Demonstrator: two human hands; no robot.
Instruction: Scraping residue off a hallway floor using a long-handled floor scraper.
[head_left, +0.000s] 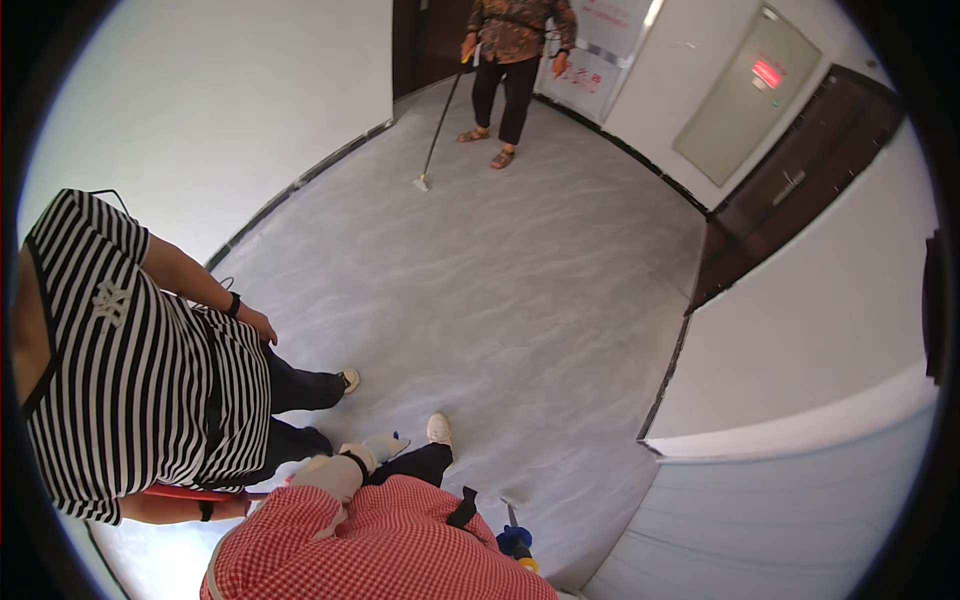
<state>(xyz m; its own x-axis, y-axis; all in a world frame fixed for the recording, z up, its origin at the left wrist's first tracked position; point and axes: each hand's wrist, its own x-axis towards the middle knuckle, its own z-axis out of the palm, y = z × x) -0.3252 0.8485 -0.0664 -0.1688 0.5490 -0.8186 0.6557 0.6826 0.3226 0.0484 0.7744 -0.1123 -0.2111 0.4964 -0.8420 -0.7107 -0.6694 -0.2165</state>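
Observation:
My left hand (384, 447), in a pale glove with a bit of blue showing, hangs in front of my red checked sleeve. Nothing is visible in it, but its palm and fingers are turned from view. Down at my right side, my right hand (514, 540) wears a blue-coated glove and is closed around a long-handled tool (513, 516). Yellow shows at the tool's upper end (527, 563); its thin shaft runs down to the floor, where a small light head appears. My white shoe (439, 428) stands on the grey floor (480, 300).
A person in a striped top (150, 352) stands close on the left, a red object (196, 492) by one arm. Farther off, another person (514, 45) holds a long-handled scraper (442, 124) to the floor. White walls (225, 97) and dark doors (795, 180) border the room.

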